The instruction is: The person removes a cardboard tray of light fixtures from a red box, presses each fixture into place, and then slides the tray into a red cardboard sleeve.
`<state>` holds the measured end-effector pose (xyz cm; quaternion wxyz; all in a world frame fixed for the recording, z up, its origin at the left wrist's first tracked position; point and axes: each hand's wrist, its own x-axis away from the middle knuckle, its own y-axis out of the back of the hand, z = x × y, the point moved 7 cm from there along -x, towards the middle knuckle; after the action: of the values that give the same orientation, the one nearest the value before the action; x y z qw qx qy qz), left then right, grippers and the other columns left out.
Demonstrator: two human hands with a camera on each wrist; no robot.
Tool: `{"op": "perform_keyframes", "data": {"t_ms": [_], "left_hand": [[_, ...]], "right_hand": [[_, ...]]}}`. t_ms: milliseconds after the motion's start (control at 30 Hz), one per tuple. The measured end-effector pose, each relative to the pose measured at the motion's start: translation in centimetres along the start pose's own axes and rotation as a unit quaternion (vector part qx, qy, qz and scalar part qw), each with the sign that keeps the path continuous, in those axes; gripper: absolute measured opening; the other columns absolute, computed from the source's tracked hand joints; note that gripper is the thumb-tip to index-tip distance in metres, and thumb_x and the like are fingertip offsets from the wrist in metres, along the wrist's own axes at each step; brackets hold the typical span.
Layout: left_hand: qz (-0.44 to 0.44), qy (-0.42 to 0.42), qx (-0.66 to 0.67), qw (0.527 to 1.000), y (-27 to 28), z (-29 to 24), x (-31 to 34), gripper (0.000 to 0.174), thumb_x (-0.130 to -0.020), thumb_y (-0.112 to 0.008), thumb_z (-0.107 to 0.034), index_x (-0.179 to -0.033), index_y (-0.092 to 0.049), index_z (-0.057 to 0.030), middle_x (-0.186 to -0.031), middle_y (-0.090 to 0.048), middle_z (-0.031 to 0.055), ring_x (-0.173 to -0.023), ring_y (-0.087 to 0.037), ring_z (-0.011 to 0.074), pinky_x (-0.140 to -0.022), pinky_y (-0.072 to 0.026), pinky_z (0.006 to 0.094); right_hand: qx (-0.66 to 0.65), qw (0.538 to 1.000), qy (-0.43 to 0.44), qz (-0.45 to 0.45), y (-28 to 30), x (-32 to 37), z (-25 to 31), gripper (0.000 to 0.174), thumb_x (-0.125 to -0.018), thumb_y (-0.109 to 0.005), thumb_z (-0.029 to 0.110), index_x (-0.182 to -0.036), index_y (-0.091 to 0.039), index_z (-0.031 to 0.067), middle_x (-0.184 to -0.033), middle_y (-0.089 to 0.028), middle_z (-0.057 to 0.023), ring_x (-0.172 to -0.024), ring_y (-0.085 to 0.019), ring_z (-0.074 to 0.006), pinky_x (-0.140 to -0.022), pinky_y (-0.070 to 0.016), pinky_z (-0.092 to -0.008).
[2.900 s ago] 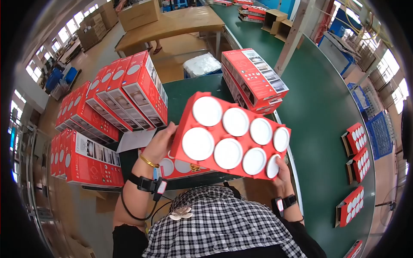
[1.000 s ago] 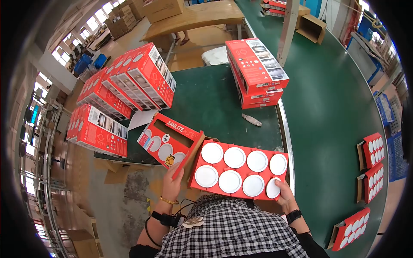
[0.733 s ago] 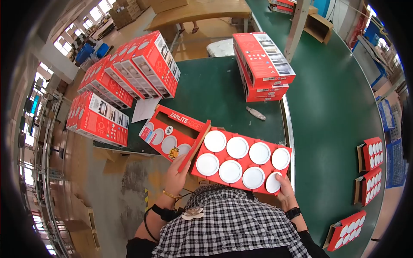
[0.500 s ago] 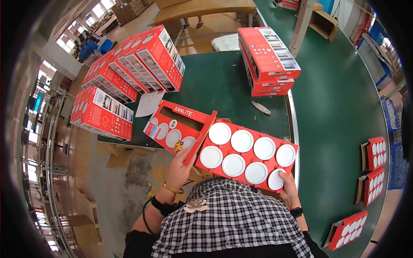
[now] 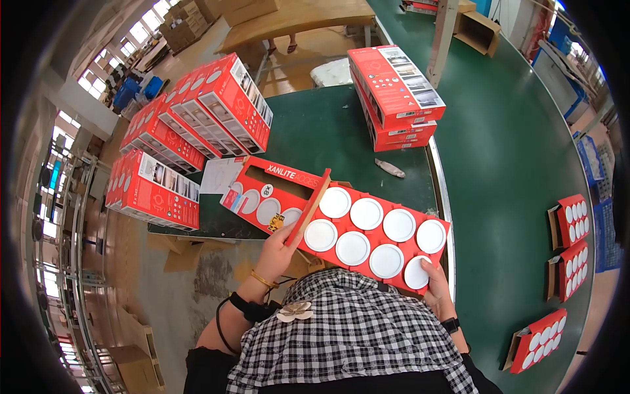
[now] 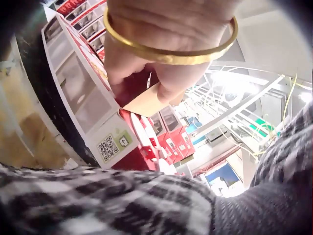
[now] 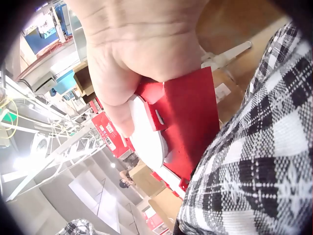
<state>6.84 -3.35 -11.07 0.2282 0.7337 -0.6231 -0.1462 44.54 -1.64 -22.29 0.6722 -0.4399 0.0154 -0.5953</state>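
The left hand [image 5: 281, 244] pinches the flap [image 5: 308, 206] of the open box [image 5: 266, 194] lying on the table [image 5: 318, 138]. The right hand [image 5: 438, 297] grips a corner of the tray [image 5: 379, 200] of discs [image 5: 366, 213], held level beside the box's mouth.

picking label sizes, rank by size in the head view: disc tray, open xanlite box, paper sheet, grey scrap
1. disc tray (nearest the camera, so its lead is unsure)
2. open XANLITE box
3. paper sheet
4. grey scrap
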Motion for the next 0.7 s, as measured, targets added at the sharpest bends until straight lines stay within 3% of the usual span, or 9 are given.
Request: {"op": "perform_keyframes", "data": {"t_ms": [33,167,233,333,700], "left_hand": [[0.006,0.033,0.045,0.998,-0.1,0.1,-0.2,0.040,-0.101,-0.062,-0.017,-0.136,-0.059,0.0016,-0.121,-0.069,0.0169,-0.111,-0.066,0.0219,-0.095,-0.0501,0.0326],[0.027,0.035,0.039,0.998,-1.3,-1.7,-0.3,0.041,-0.101,-0.063,-0.017,-0.137,-0.059,0.0015,-0.116,-0.070,0.0142,-0.105,-0.066,0.0170,-0.091,-0.0511,0.0310],[0.031,0.027,0.048,0.998,-2.1,-1.4,-0.7,0.042,-0.100,-0.062,-0.016,-0.138,-0.059,0.0010,-0.115,-0.069,0.0060,-0.104,-0.061,0.0104,-0.091,-0.0496,0.0268],[0.019,0.029,0.059,0.998,-2.3,-1.4,-1.0,0.041,-0.100,-0.063,-0.018,-0.136,-0.059,0.0018,-0.111,-0.072,0.0135,-0.099,-0.067,0.0171,-0.087,-0.0523,0.0312],[-0.037,0.027,0.069,0.997,-3.2,1.8,-0.2,0.037,-0.100,-0.060,-0.013,-0.133,-0.061,0.0031,-0.111,-0.072,0.0112,-0.099,-0.066,0.0143,-0.086,-0.0521,0.0294]], "right_hand": [[-0.002,1.000,0.006,0.003,-0.3,0.0,0.2,0.059,-0.091,-0.073,0.016,-0.142,-0.047,0.0011,-0.131,-0.063,-0.0116,-0.113,-0.067,-0.0234,-0.097,-0.0577,-0.0391],[-0.009,1.000,0.011,-0.002,-1.1,0.1,0.3,0.058,-0.092,-0.072,0.014,-0.143,-0.046,0.0012,-0.131,-0.063,-0.0116,-0.115,-0.066,-0.0237,-0.098,-0.0570,-0.0396],[-0.010,1.000,0.002,-0.006,-1.5,0.1,0.4,0.058,-0.092,-0.071,0.013,-0.143,-0.046,0.0015,-0.132,-0.063,-0.0117,-0.115,-0.066,-0.0240,-0.099,-0.0568,-0.0400],[-0.016,1.000,-0.006,0.002,-1.4,-0.4,0.4,0.057,-0.092,-0.072,0.013,-0.142,-0.046,0.0016,-0.133,-0.062,-0.0123,-0.116,-0.066,-0.0249,-0.099,-0.0574,-0.0408],[-0.004,0.999,-0.038,-0.011,1.1,0.1,0.7,0.058,-0.091,-0.072,0.014,-0.141,-0.046,0.0000,-0.133,-0.062,-0.0147,-0.117,-0.066,-0.0265,-0.098,-0.0583,-0.0423]]}}
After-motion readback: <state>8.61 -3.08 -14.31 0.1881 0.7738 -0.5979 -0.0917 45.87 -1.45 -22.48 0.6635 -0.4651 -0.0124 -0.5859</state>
